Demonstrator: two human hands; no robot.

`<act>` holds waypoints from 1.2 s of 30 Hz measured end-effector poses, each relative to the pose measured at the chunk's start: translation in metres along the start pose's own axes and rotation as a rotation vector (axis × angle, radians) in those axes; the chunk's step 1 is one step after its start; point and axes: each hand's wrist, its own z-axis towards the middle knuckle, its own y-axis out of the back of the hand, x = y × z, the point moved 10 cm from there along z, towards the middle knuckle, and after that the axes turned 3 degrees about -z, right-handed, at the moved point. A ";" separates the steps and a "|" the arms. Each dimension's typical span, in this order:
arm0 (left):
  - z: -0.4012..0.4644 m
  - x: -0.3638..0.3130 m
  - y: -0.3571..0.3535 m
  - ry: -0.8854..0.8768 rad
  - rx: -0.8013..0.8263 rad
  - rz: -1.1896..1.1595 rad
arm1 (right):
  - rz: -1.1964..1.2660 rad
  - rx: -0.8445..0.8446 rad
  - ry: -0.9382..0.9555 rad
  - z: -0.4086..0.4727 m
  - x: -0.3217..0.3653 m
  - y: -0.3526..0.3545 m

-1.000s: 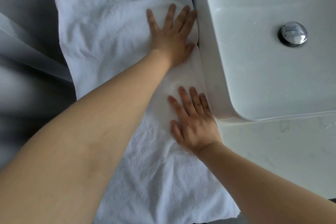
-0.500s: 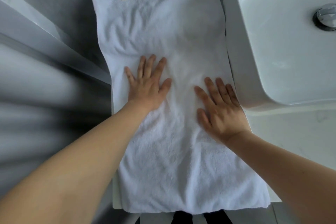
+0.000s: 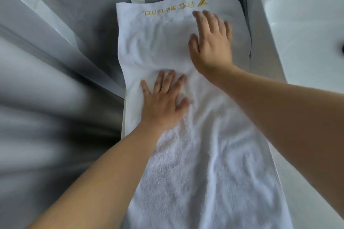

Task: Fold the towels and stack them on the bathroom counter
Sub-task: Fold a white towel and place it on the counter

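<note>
White terry towel with gold embroidery lies lengthwise along the counter's left edge beside the white basin. Left hand and right hand press it flat, fingers spread: smoothing step; next likely folding its near end over.

The right hand now lies flat at the far end of the towel, toward 1 o'clock, fingertips just short of the gold embroidery; half a second ago it pressed mid-towel beside the basin. The left hand, which a second ago lay at the far end, now presses flat at mid-towel toward 10 o'clock. The right forearm now crosses above the left fingertips.
</note>
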 end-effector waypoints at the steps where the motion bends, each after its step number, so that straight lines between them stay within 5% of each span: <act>1: 0.000 -0.001 0.001 -0.004 -0.002 -0.001 | -0.059 0.041 0.040 0.018 -0.008 -0.006; 5: 0.000 0.001 0.003 -0.009 -0.027 -0.013 | -0.270 0.257 0.131 0.054 -0.050 -0.042; 13: 0.013 0.005 0.003 -0.027 0.101 -0.037 | -0.280 0.334 0.049 0.054 -0.069 -0.063; 19: 0.083 0.003 0.125 -0.052 -0.507 -0.206 | -0.207 0.411 0.002 0.059 -0.075 -0.068; 25: 0.169 0.033 0.075 0.068 0.024 -0.089 | -0.154 0.245 -0.149 0.084 -0.068 -0.044; 28: 0.174 0.035 0.066 0.031 0.039 -0.063 | -0.274 0.104 -0.039 0.114 -0.051 -0.025; 31: 0.176 0.037 0.066 0.023 0.000 -0.039 | -0.221 0.187 0.230 0.109 -0.041 -0.037; 36: 0.174 0.039 0.067 0.045 -0.032 -0.053 | -0.236 0.230 0.106 0.097 -0.069 -0.057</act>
